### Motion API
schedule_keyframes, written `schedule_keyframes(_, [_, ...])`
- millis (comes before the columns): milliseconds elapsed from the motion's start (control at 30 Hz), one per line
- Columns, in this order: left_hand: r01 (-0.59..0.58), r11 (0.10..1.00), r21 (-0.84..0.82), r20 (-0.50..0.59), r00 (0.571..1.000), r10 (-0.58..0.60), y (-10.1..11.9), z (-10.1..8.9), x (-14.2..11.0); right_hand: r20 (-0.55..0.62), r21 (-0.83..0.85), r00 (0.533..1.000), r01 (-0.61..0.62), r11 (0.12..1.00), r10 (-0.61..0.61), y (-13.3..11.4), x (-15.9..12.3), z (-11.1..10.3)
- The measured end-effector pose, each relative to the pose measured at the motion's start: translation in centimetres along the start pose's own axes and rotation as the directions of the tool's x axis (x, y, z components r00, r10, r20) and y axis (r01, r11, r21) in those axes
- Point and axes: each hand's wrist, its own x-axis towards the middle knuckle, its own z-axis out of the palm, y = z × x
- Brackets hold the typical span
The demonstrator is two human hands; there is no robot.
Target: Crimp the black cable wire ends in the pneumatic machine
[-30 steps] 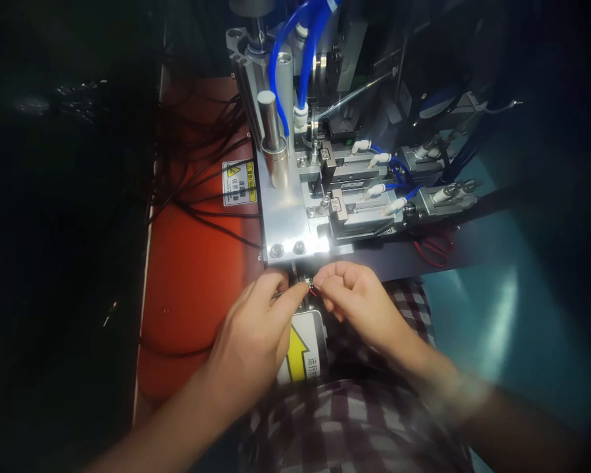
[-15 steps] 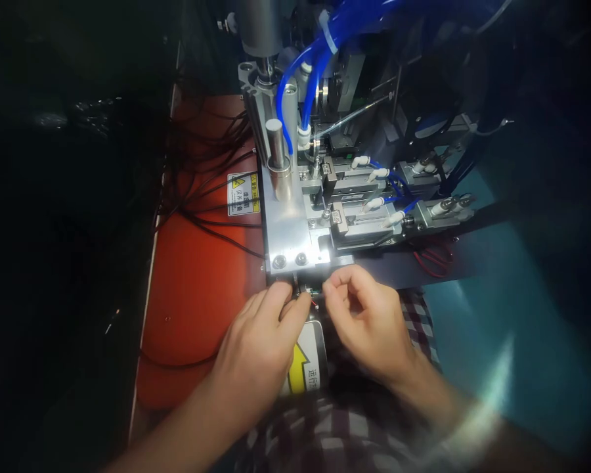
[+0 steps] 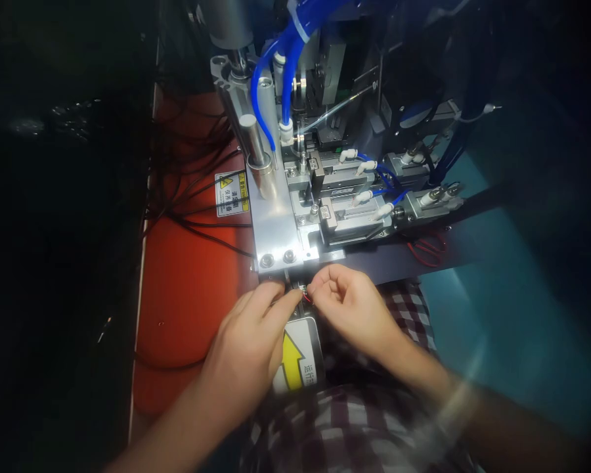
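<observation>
My left hand reaches in from the left with its fingers curled and the thumb pressed toward the forefinger, at the front end of the machine's metal plate. By its thumb tip sits a tiny part with a thin red wire; most of that part is hidden by the fingers. Opposite it, my right hand is closed in a pinch, its fingertips at the red wire's end. Just below both hands a white label with a yellow arrow lies on a dark block.
Pneumatic cylinders with white fittings and blue tubes stand behind the hands. On the left, black cables cross an orange surface near a warning label. A red wire loop lies to the right.
My right hand moved away from the small part to the right, opening a gap, then came back to the red wire. My left hand has stayed at the part. The camera view has shifted slightly.
</observation>
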Motion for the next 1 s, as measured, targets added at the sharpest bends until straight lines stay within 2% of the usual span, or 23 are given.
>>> schedule_keyframes(67, [0.012, 0.999, -0.035, -0.010, 1.000, -0.012, -0.1, 0.0, 0.0, -0.047, -0.069, 0.998, 0.042, 0.997, -0.045, 0.0, -0.1, 0.0])
schedule_keyframes(133, [0.020, 0.998, -0.055, -0.011, 1.000, -0.021, -0.1, -0.1, 0.1, -0.033, -0.075, 0.999, 0.040, 0.996, -0.043, 0.0, -0.3, -0.2])
schedule_keyframes(267, [0.015, 0.998, -0.054, 0.013, 1.000, -0.015, 0.1, -0.2, 0.3, 0.082, 0.074, 0.994, -0.076, 0.994, 0.070, 0.4, -0.8, -0.5])
schedule_keyframes(400, [0.021, 0.998, -0.057, -0.006, 1.000, -0.021, 0.2, -0.1, 0.3, 0.021, 0.143, 0.996, -0.092, 0.985, 0.089, 1.1, -1.7, 0.2])
schedule_keyframes(467, [0.023, 0.998, -0.066, -0.011, 1.000, -0.024, 0.1, 0.0, 0.2, -0.057, 0.074, 0.998, -0.013, 0.997, 0.017, 1.1, -2.0, 0.7])
schedule_keyframes(533, [0.029, 0.997, -0.071, -0.012, 0.999, -0.029, 0.1, 0.1, 0.1, -0.123, -0.126, 0.980, 0.141, 0.982, -0.156, 0.9, -2.2, 0.8])
schedule_keyframes(600, [0.031, 0.997, -0.071, -0.012, 0.999, -0.032, 0.0, 0.2, 0.1, -0.107, -0.350, 0.934, 0.286, 0.892, -0.341, 0.5, -2.1, 0.6])
schedule_keyframes(667, [0.029, 0.997, -0.071, -0.017, 0.999, -0.030, 0.0, 0.3, 0.0, -0.055, -0.434, 0.910, 0.348, 0.831, -0.410, 0.2, -1.8, 0.2])
schedule_keyframes(733, [0.030, 0.997, -0.070, -0.016, 0.999, -0.032, -0.1, 0.3, 0.0, -0.036, -0.343, 0.942, 0.302, 0.889, -0.334, 0.1, -1.2, -0.2])
schedule_keyframes(800, [0.041, 0.997, -0.065, -0.020, 0.999, -0.042, 0.0, 0.2, 0.0, -0.022, -0.163, 0.983, 0.175, 0.971, -0.181, 0.2, -0.7, -0.5])
schedule_keyframes(867, [0.054, 0.996, -0.069, -0.022, 0.998, -0.056, 0.0, 0.2, 0.0, 0.027, -0.026, 0.999, 0.045, 0.999, -0.045, 0.3, -0.4, -0.8])
schedule_keyframes(933, [0.073, 0.993, -0.095, -0.029, 0.997, -0.076, 0.1, 0.2, 0.0, 0.067, -0.040, 0.998, -0.003, 0.999, 0.006, 0.0, -0.4, -1.1])
schedule_keyframes(1000, [0.091, 0.988, -0.123, -0.044, 0.994, -0.097, 0.1, 0.2, 0.1, 0.041, -0.176, 0.997, 0.068, 0.982, -0.062, -0.4, -0.7, -1.2])
